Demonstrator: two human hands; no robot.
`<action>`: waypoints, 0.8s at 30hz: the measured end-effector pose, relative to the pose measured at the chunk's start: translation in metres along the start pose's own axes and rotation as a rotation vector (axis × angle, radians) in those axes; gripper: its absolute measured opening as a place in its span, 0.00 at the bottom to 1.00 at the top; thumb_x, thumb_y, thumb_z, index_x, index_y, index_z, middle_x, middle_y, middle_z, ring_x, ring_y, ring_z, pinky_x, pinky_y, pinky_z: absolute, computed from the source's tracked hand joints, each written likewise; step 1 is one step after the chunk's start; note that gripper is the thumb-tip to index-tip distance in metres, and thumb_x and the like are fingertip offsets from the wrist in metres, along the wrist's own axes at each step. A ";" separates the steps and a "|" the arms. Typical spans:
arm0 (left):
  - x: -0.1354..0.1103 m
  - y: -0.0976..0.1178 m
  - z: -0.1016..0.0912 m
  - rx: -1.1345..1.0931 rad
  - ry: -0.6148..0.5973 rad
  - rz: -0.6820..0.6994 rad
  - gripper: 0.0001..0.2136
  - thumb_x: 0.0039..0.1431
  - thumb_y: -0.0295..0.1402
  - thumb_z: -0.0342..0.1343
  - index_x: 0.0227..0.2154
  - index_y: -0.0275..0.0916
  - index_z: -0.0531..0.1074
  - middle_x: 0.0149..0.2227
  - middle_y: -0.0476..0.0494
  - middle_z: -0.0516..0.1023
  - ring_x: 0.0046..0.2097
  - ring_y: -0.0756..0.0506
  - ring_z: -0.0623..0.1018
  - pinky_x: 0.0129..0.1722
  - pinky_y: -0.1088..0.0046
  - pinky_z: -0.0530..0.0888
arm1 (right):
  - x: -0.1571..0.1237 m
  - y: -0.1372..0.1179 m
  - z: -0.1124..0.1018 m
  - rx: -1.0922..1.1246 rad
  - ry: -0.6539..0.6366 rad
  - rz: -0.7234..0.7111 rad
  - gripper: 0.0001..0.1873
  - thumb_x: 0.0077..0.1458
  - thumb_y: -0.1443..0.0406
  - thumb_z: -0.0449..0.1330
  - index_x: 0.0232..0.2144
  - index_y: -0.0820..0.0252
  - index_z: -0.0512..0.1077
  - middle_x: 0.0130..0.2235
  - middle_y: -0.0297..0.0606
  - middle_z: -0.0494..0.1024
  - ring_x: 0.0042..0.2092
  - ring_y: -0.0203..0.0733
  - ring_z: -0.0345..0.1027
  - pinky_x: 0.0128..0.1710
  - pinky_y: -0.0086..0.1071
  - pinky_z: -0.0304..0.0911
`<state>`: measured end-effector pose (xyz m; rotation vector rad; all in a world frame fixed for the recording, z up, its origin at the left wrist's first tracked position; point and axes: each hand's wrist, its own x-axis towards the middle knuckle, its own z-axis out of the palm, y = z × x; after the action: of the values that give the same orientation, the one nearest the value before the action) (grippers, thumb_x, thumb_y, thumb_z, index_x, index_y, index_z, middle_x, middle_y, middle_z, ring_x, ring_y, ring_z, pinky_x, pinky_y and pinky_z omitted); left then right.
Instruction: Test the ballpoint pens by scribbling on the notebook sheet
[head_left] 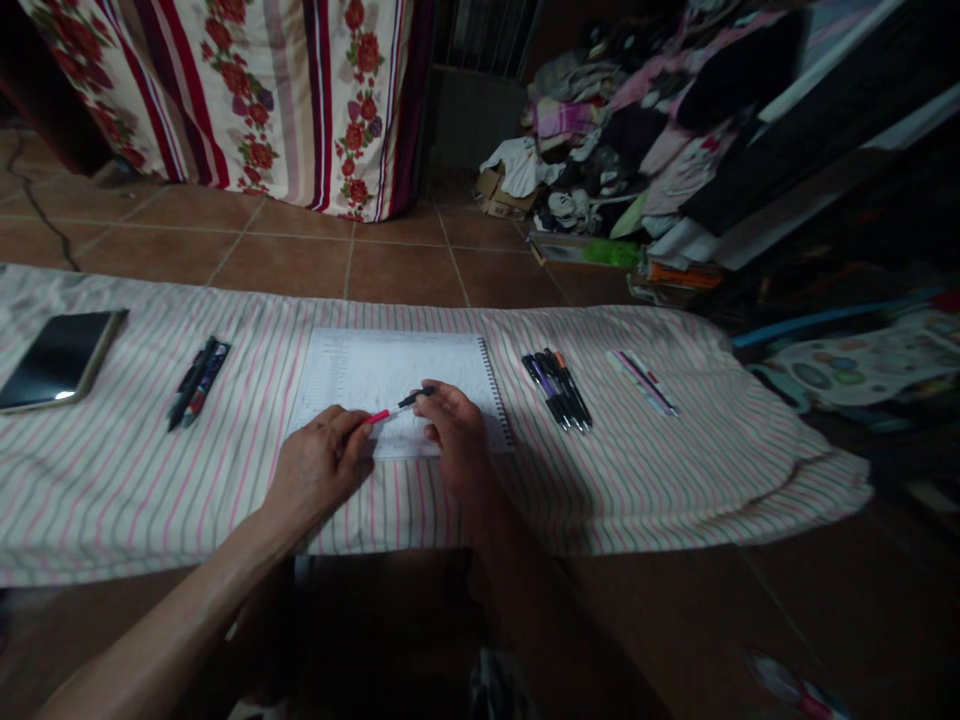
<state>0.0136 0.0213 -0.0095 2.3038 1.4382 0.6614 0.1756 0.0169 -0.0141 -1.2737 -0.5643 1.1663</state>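
Observation:
My left hand (pixel 322 455) is closed in a pinch on the pink end of a slim pen (pixel 380 415) above an open spiral notebook (pixel 360 360). Past the pink part the pen looks pale. A black piece (pixel 415 397), perhaps a cap or the pen's other end, lies in line with it, between the fingertips of my right hand (pixel 456 425). Whether the pink and black parts are joined is too small to tell. The notebook's page carries a faint printed table and its spiral runs along the right side.
Right of the notebook lie several dark pens (pixel 556 390) and, further right, a few slim light-coloured pens (pixel 643 382). To the left are dark pens or markers (pixel 199 382) and a tablet-like device (pixel 60 358). Striped cloth (pixel 675 500) covers the table. A clothes pile (pixel 615 140) stands behind.

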 end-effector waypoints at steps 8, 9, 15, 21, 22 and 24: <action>0.002 -0.007 0.000 -0.107 0.016 -0.003 0.15 0.62 0.40 0.44 0.40 0.40 0.73 0.35 0.45 0.75 0.36 0.47 0.75 0.36 0.71 0.71 | 0.002 -0.009 -0.005 0.007 -0.107 0.053 0.15 0.36 0.65 0.64 0.32 0.60 0.71 0.31 0.33 0.77 0.26 0.29 0.60 0.21 0.24 0.50; 0.003 -0.007 0.001 -0.133 0.026 0.004 0.15 0.62 0.40 0.44 0.39 0.41 0.74 0.36 0.45 0.75 0.37 0.47 0.75 0.37 0.71 0.71 | 0.002 -0.010 -0.005 0.023 -0.110 0.064 0.16 0.36 0.65 0.64 0.32 0.60 0.71 0.32 0.33 0.77 0.27 0.30 0.62 0.21 0.24 0.50; 0.004 -0.009 0.003 -0.227 0.113 0.014 0.12 0.60 0.39 0.48 0.37 0.40 0.75 0.36 0.45 0.74 0.40 0.47 0.74 0.40 0.69 0.71 | 0.004 -0.011 -0.006 0.079 -0.093 0.081 0.18 0.36 0.64 0.65 0.35 0.57 0.72 0.35 0.34 0.77 0.30 0.31 0.63 0.22 0.24 0.49; 0.003 -0.012 0.005 -0.238 0.097 0.006 0.12 0.60 0.38 0.48 0.37 0.40 0.74 0.36 0.45 0.75 0.39 0.46 0.74 0.39 0.68 0.70 | 0.007 -0.008 -0.005 0.087 -0.041 0.075 0.22 0.36 0.63 0.65 0.38 0.57 0.71 0.37 0.34 0.77 0.31 0.32 0.64 0.24 0.24 0.50; 0.003 -0.012 0.005 -0.236 0.095 0.003 0.12 0.60 0.38 0.48 0.37 0.40 0.74 0.35 0.44 0.75 0.39 0.46 0.74 0.40 0.67 0.70 | 0.007 -0.008 -0.004 0.078 -0.033 0.069 0.22 0.36 0.62 0.65 0.38 0.57 0.71 0.37 0.34 0.77 0.32 0.32 0.64 0.24 0.24 0.51; 0.003 -0.013 0.006 -0.239 0.093 -0.006 0.12 0.60 0.38 0.48 0.38 0.39 0.74 0.35 0.44 0.75 0.39 0.46 0.74 0.40 0.67 0.70 | 0.006 -0.008 -0.003 0.072 -0.019 0.061 0.22 0.36 0.61 0.65 0.38 0.57 0.71 0.37 0.35 0.77 0.32 0.33 0.64 0.24 0.24 0.51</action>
<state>0.0082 0.0297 -0.0204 2.1085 1.3242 0.8981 0.1834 0.0221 -0.0096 -1.2273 -0.4961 1.2394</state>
